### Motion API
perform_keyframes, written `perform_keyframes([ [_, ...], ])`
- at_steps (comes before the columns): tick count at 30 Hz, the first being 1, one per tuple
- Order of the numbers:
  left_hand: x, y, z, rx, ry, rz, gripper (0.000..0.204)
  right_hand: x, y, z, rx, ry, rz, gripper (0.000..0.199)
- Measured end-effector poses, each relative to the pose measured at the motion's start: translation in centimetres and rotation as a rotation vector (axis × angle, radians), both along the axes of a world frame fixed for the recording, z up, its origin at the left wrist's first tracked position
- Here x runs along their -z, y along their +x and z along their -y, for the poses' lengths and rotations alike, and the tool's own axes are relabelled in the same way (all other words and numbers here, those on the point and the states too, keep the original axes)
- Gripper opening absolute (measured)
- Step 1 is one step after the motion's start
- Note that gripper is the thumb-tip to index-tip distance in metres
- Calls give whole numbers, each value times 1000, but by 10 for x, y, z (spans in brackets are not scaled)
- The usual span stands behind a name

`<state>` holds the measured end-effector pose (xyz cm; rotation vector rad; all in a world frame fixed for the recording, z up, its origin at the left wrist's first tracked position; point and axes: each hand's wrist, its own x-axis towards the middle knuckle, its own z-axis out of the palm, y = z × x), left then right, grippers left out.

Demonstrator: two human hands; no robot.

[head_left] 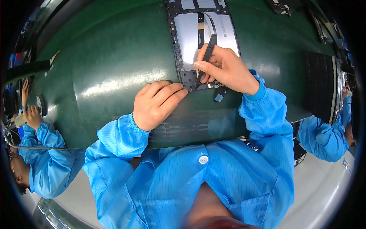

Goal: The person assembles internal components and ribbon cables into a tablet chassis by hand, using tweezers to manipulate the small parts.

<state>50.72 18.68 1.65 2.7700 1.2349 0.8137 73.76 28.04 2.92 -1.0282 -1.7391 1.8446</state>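
An opened tablet [225,32] lies on the green mat, its inside facing up with a silver battery plate and a black flex strip [201,38] running along it. My right hand [228,68] pinches a black pen-like tool [209,47] with a thin curved metal upper end. Its lower end points down at the tablet's near edge, partly hidden by my fingers. My left hand [154,103] is closed, fingers together, with its fingertips against the tablet's near left corner. Its thumb is mostly hidden. A small black part with a blue face [219,97] sits at the near edge, beside my right hand.
The green mat [114,61] covers the bench. Black device parts [280,7] lie at the far right. A dark panel [320,84] stands on the right. Co-workers in blue sleeves [51,164] sit at both sides, and a cable [38,147] runs along the left edge.
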Motion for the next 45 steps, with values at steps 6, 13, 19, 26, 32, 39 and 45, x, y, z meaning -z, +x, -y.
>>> perform_keyframes([
  [6, 1, 1, 0, 0, -8, 9, 33, 3, -2, 4, 5, 32, -15, 20],
  [13, 0, 1, 2, 1, 1, 0, 33, 3, -2, 7, 19, 79, 5, 19],
  [19, -4, 5, 4, -19, -39, 18, 36, 2, -2, 9, 28, 102, 23, 19],
  [26, -3, 7, 9, -1, 34, -125, 46, 3, 0, 12, 31, 108, 42, 18],
  [32, -7, 14, 13, -49, -32, -165, 43, 1, 19, 15, 234, 57, -67, 16],
  [39, -2, 13, 10, -12, -4, -124, 49, 15, 43, 27, 178, 352, -43, 16],
  [45, -4, 13, 10, -14, -7, -137, 48, 13, 39, 28, 177, 215, -73, 9],
])
